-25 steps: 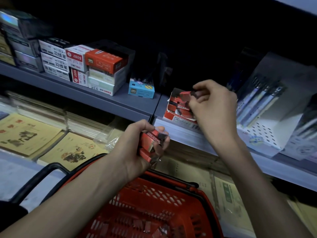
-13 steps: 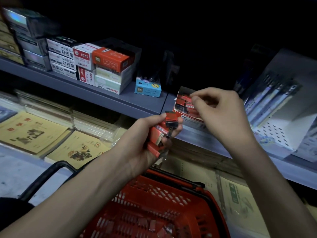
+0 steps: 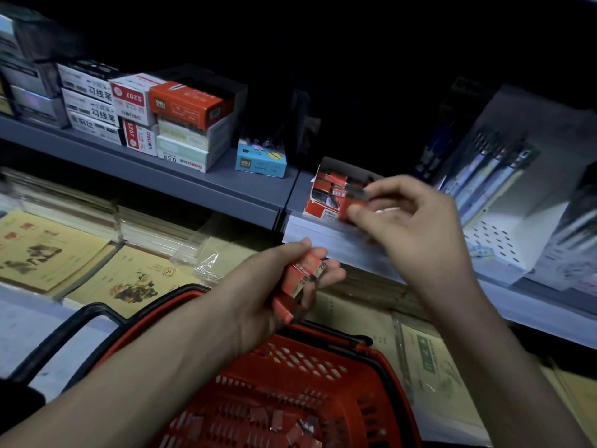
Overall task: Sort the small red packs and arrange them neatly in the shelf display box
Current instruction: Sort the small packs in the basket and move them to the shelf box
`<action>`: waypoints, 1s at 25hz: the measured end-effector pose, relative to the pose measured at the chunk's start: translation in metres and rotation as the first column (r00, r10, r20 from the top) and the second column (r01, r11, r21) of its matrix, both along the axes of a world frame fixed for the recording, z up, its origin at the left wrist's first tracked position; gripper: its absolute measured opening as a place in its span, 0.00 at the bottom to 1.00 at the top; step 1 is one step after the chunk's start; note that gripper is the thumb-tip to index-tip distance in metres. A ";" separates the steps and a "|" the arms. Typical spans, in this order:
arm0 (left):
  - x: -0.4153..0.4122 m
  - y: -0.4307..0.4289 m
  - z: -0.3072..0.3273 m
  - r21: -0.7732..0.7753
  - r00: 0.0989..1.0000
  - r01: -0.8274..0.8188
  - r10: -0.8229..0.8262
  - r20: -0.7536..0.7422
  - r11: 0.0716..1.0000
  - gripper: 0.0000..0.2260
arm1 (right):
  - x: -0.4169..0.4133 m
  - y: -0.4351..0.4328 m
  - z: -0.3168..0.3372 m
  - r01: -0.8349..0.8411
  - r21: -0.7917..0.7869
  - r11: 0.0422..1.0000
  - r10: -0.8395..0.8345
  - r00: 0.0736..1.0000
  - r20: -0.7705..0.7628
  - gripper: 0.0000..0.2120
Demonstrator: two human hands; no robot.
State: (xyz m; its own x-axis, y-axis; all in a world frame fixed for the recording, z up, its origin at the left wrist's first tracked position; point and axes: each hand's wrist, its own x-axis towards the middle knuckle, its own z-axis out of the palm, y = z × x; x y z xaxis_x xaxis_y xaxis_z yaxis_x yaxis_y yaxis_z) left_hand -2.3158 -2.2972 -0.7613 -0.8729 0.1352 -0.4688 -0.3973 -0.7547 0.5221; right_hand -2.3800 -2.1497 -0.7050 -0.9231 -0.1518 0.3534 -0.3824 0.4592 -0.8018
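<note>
A small open red display box (image 3: pixel 323 205) stands on the grey shelf (image 3: pixel 226 185), with several small red packs (image 3: pixel 332 185) lying loose inside. My right hand (image 3: pixel 410 227) is at the box's right front corner, pinching one red pack (image 3: pixel 353 202) between thumb and fingers. Lower down, in front of the shelf edge, my left hand (image 3: pixel 277 286) grips a stack of small red packs (image 3: pixel 300 279). More red packs (image 3: pixel 258 428) lie loose in the bottom of the red basket (image 3: pixel 365 376).
The red basket with a black handle (image 3: pixel 74 331) hangs below my arms. Stacked stationery boxes (image 3: pixel 145 108) and a blue box (image 3: pixel 260 161) stand on the shelf to the left, a white pen display (image 3: pixel 497 195) to the right. Yellow notebooks (image 3: pixel 126 279) lie below.
My right hand has drawn back from inside the box to its front corner, now pinching a pack. My left hand with its stack has shifted slightly; the camera has moved closer.
</note>
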 end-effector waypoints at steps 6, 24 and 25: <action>0.002 -0.011 0.005 -0.018 1.000 0.020 -0.021 -0.006 1.000 0.14 | -0.042 0.009 0.000 0.226 0.330 0.917 -0.136 0.952 -0.274 0.05; -0.002 -0.009 0.005 -0.312 0.973 -0.027 -0.046 -0.227 0.950 0.10 | 0.012 -0.005 -0.001 -0.136 0.109 0.985 0.113 0.975 0.189 0.01; -0.005 -0.009 0.005 -0.288 0.983 -0.032 -0.022 -0.181 0.957 0.12 | 0.006 -0.001 0.000 -0.062 0.075 0.995 0.051 0.989 0.137 0.03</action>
State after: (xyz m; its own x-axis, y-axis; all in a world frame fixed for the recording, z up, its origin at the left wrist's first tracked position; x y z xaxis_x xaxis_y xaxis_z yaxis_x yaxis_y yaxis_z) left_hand -2.3203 -2.3067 -0.7559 -0.9466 0.0132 -0.3222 -0.2733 -0.5632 0.7798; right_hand -2.3744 -2.1512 -0.7051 -0.9507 -0.2272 0.2110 -0.3001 0.5037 -0.8100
